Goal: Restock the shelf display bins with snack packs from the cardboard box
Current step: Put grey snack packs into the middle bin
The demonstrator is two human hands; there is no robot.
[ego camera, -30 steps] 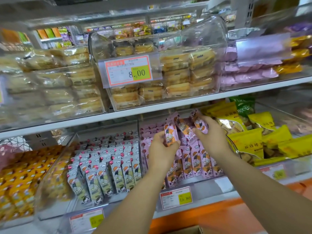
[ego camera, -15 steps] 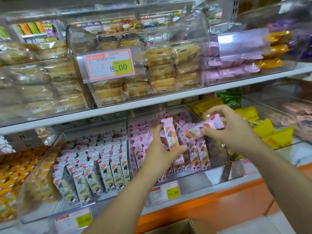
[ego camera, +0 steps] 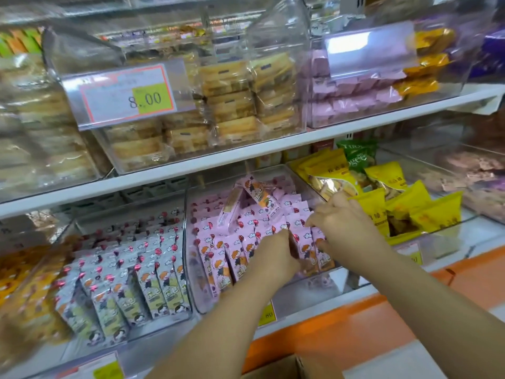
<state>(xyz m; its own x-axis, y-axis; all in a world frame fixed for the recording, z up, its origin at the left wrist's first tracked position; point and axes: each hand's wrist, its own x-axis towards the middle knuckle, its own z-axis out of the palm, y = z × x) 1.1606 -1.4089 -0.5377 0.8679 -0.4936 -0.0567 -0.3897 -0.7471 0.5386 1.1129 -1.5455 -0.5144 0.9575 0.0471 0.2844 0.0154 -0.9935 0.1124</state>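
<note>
Both hands in middle bin (ego camera: 322, 284), likely squaring pink packs (ego camera: 216, 242) into upright rows. Right hand (ego camera: 345, 224) pinches front packs. Left hand (ego camera: 273, 255) fingertips buried, grip unclear. Loose packs (ego camera: 258, 194) lie atop rear rows. Cardboard box (ego camera: 278, 366) below.

The pink-pack bin (ego camera: 189, 242) is left open on top beneath the shelf board (ego camera: 218, 160). Its rear is crowded by loose packs (ego camera: 257, 198) laid crosswise.

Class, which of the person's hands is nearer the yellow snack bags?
Right. The right hand sits just left of the yellow snack bags; the left hand is farther left, among the pink packs.
</note>
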